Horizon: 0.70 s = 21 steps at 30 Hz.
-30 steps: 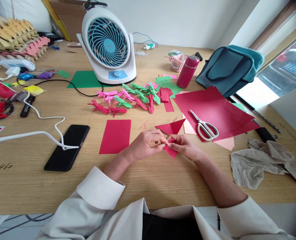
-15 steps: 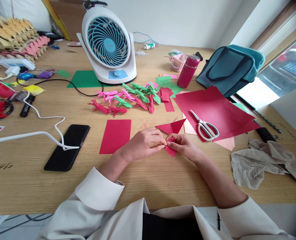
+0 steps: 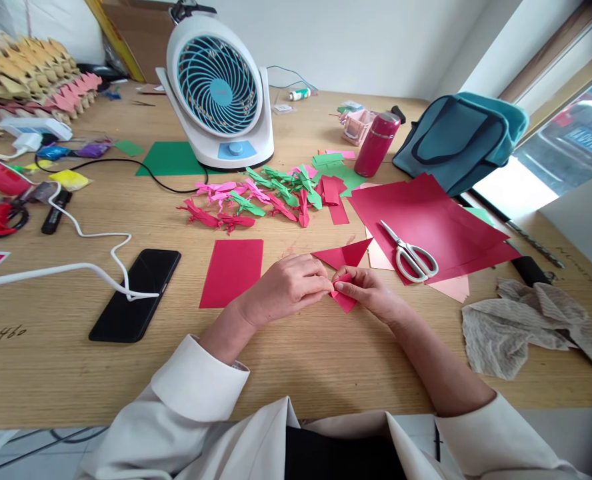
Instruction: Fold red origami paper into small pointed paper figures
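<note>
Left hand (image 3: pixel 286 288) and right hand (image 3: pixel 371 293) meet fingertip to fingertip, pinching, forearms resting low.

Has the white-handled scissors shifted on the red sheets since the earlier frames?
No. The scissors lie at the same spot and angle on the red sheets.

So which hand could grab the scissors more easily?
The right hand, probably. Both hands pinch the small red folded paper, but the scissors lie on the red sheets on the right hand's side. The left hand would have to cross over it.
</note>
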Each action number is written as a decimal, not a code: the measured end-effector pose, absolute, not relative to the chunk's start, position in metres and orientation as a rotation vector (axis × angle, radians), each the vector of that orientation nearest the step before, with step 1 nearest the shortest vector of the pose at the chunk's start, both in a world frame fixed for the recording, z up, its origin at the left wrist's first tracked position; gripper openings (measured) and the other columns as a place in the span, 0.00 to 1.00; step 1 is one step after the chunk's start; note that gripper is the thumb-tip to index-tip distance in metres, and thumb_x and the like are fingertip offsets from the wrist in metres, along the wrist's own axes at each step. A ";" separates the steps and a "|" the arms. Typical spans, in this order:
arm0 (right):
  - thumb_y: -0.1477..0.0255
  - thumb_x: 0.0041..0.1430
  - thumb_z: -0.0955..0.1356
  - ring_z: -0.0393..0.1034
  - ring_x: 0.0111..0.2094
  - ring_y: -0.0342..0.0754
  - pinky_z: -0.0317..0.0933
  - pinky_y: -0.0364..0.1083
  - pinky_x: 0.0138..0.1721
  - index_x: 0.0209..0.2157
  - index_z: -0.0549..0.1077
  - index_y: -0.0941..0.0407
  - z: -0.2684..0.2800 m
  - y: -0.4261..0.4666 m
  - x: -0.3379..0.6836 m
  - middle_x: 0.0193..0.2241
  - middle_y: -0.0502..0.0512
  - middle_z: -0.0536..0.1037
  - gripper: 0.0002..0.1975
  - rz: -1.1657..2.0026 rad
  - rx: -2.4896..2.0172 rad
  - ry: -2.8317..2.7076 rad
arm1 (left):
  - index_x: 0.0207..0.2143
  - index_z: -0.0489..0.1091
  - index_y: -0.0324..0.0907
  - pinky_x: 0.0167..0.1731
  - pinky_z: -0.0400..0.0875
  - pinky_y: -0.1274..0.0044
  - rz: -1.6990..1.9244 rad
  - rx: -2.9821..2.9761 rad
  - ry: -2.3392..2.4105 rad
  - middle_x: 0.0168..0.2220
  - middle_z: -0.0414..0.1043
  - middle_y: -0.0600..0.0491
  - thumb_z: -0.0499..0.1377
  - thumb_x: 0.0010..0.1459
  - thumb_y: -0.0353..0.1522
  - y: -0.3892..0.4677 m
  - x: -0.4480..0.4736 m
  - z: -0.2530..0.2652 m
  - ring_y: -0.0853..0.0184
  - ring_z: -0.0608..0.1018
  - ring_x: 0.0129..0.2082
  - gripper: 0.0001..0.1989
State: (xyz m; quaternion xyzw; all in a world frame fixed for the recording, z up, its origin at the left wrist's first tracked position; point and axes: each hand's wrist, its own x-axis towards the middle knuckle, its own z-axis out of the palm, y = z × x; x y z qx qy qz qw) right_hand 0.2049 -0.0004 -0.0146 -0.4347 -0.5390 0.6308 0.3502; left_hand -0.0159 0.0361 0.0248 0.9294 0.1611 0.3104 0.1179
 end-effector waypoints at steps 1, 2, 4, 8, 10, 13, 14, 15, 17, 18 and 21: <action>0.60 0.57 0.71 0.62 0.27 0.42 0.55 0.41 0.28 0.32 0.75 0.57 -0.015 0.000 0.205 0.27 0.51 0.74 0.14 1.636 -1.129 -1.386 | 0.35 0.75 0.42 0.40 0.68 0.76 0.905 2.730 0.477 0.36 0.76 0.50 0.55 0.63 0.28 0.036 -0.016 0.025 0.68 0.75 0.37 0.08; 0.60 0.57 0.71 0.62 0.27 0.42 0.55 0.41 0.28 0.32 0.75 0.57 -0.015 0.000 0.205 0.27 0.51 0.74 0.14 1.638 -1.131 -1.378 | 0.35 0.75 0.42 0.40 0.68 0.76 0.900 2.739 0.482 0.36 0.76 0.50 0.55 0.63 0.28 0.036 -0.015 0.025 0.68 0.75 0.37 0.08; 0.60 0.57 0.71 0.62 0.28 0.42 0.55 0.41 0.28 0.32 0.76 0.57 -0.016 -0.001 0.205 0.28 0.51 0.74 0.14 1.640 -1.134 -1.374 | 0.35 0.74 0.41 0.41 0.68 0.75 0.886 2.753 0.493 0.36 0.76 0.50 0.54 0.64 0.28 0.035 -0.015 0.025 0.68 0.75 0.37 0.08; 0.60 0.56 0.72 0.61 0.28 0.42 0.55 0.41 0.28 0.32 0.75 0.57 -0.016 0.000 0.205 0.27 0.50 0.72 0.14 1.633 -1.123 -1.398 | 0.35 0.73 0.40 0.40 0.68 0.76 0.855 2.729 0.532 0.36 0.76 0.50 0.54 0.63 0.27 0.035 -0.013 0.024 0.68 0.75 0.36 0.08; 0.59 0.56 0.72 0.61 0.27 0.41 0.54 0.41 0.28 0.32 0.75 0.57 -0.015 0.000 0.204 0.27 0.50 0.72 0.14 1.647 -1.119 -1.396 | 0.34 0.73 0.40 0.39 0.68 0.77 0.839 2.676 0.553 0.35 0.76 0.50 0.55 0.62 0.26 0.035 -0.013 0.024 0.68 0.76 0.36 0.07; 0.58 0.55 0.72 0.59 0.25 0.40 0.52 0.41 0.26 0.33 0.74 0.58 -0.014 0.000 0.203 0.25 0.49 0.70 0.16 1.685 -1.127 -1.384 | 0.34 0.72 0.40 0.39 0.68 0.78 0.806 2.571 0.579 0.34 0.75 0.52 0.57 0.60 0.25 0.035 -0.012 0.023 0.69 0.76 0.36 0.05; 0.58 0.55 0.72 0.58 0.25 0.40 0.52 0.41 0.26 0.33 0.74 0.58 -0.013 0.000 0.203 0.25 0.49 0.70 0.16 1.689 -1.131 -1.384 | 0.34 0.72 0.40 0.39 0.68 0.78 0.789 2.537 0.589 0.34 0.75 0.53 0.57 0.59 0.24 0.035 -0.012 0.023 0.69 0.76 0.36 0.05; 0.58 0.54 0.72 0.58 0.25 0.40 0.52 0.41 0.26 0.32 0.74 0.58 -0.013 0.000 0.203 0.25 0.48 0.70 0.16 1.686 -1.133 -1.387 | 0.35 0.73 0.40 0.38 0.68 0.79 0.770 2.505 0.602 0.34 0.75 0.53 0.57 0.59 0.24 0.035 -0.012 0.023 0.70 0.76 0.35 0.05; 0.58 0.54 0.73 0.59 0.25 0.40 0.52 0.41 0.26 0.32 0.74 0.58 -0.012 0.000 0.202 0.26 0.49 0.70 0.16 1.664 -1.133 -1.399 | 0.35 0.73 0.41 0.37 0.67 0.79 0.730 2.454 0.627 0.34 0.75 0.54 0.58 0.59 0.24 0.035 -0.012 0.023 0.70 0.75 0.35 0.06; 0.58 0.55 0.72 0.59 0.25 0.40 0.52 0.41 0.26 0.32 0.74 0.58 -0.012 0.000 0.202 0.26 0.49 0.71 0.16 1.650 -1.131 -1.408 | 0.35 0.73 0.41 0.37 0.67 0.80 0.714 2.435 0.637 0.34 0.75 0.54 0.57 0.58 0.24 0.035 -0.012 0.023 0.70 0.75 0.35 0.06; 0.59 0.56 0.72 0.60 0.26 0.40 0.52 0.41 0.27 0.33 0.75 0.58 -0.013 0.000 0.202 0.27 0.50 0.72 0.15 1.623 -1.128 -1.431 | 0.34 0.73 0.42 0.36 0.67 0.80 0.696 2.399 0.663 0.34 0.75 0.54 0.57 0.58 0.24 0.035 -0.012 0.022 0.70 0.75 0.35 0.07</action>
